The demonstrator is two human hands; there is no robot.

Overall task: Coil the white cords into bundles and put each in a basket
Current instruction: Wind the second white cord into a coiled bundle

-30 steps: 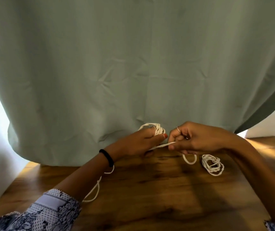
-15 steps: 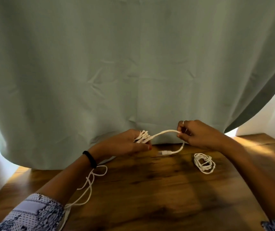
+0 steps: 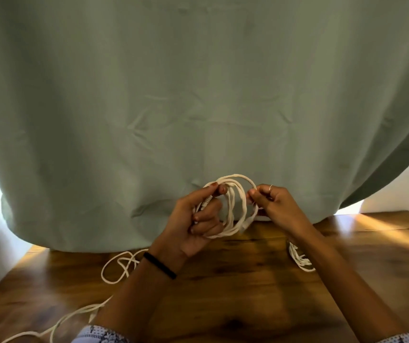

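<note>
Nearest me, at 7 o'clock, loose white cord [image 3: 114,268] trails in slack loops across the wooden table [image 3: 223,305] and passes under my left forearm. At 4 o'clock a finished cord bundle [image 3: 300,261] lies on the table, partly hidden by my right forearm. Above the table's centre, my left hand [image 3: 193,219], black band [image 3: 160,265] at the wrist, has its fingers curled round one side of the coil of white cord [image 3: 233,204], thumb and forefinger pinching its top. At 1 o'clock my right hand [image 3: 276,206], ring [image 3: 270,187] on one finger, pinches the coil's opposite side between its fingertips. Beyond, at 12 o'clock, hangs a grey-green curtain [image 3: 198,95]. No basket is in view.
</note>
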